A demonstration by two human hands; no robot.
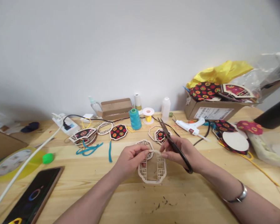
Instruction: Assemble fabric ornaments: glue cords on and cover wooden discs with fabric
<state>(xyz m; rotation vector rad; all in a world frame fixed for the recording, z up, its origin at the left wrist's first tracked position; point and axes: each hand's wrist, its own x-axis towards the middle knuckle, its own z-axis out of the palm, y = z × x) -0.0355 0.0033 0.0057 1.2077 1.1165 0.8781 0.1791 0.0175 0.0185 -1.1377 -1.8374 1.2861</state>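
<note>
My left hand (133, 158) pinches the upper left edge of a pale wooden lattice frame (163, 174) with a lobed outline. The frame is held up above the table. My right hand (183, 152) is closed round a pair of dark scissors (175, 146), blades pointing up and to the left. Its thumb and fingertip also meet the frame's upper right corner. Behind the frame lies another lattice piece (144, 143), partly hidden by my left fingers. Just beyond my right fingertips is a lattice ornament with dark flowered fabric (159, 135), partly covered by the scissors.
A teal thread cone (135, 119), a yellow ribbon spool (148, 115) and a white glue gun (189, 126) stand or lie behind my hands. At the right is a cardboard box (210, 109) of fabric pieces. A phone (34, 196) lies front left; dark scraps (164, 202) dot the table.
</note>
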